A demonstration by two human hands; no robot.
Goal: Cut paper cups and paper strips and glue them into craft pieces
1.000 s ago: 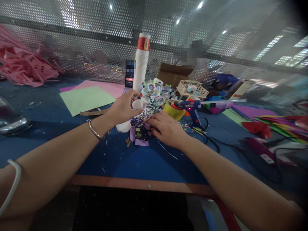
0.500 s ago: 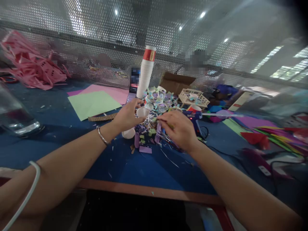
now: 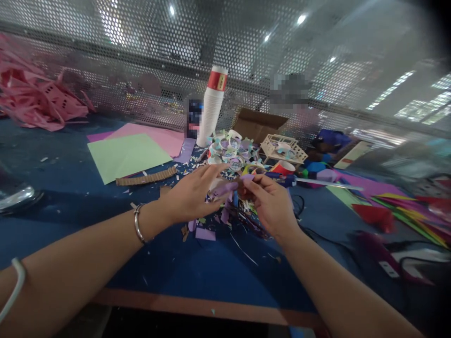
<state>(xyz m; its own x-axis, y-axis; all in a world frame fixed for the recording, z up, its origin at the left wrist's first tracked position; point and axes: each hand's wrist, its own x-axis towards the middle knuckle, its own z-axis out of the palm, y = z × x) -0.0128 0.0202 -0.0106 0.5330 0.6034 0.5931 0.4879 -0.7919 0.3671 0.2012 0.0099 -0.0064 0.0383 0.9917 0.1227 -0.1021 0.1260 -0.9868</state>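
My left hand [image 3: 192, 195] curves around a small white paper cup piece [image 3: 215, 184], which its fingers partly hide. A purple paper strip [image 3: 225, 188] crosses in front of that piece, between thumb and fingers. In a pinch, my right hand [image 3: 272, 202] grips a bit of purple paper [image 3: 247, 178] close to the left fingertips. Behind the hands lies a heap of decorated white paper rings [image 3: 235, 163] with green and purple trim. A blue glue gun [image 3: 289, 180] with a long glue stick rests just beyond the right hand.
A tall paper cup stack [image 3: 213, 108] stands at the back. Coloured sheets [image 3: 130, 152] and a corrugated cardboard strip [image 3: 146, 177] lie left. A wooden frame [image 3: 283, 149], cables and a purple power strip [image 3: 380, 258] are right. Paper scraps [image 3: 205, 234] litter the middle.
Both hands have come closer together, and the left has moved right with the white cup piece. Purple paper now shows at the right fingertips. The view has shifted slightly.
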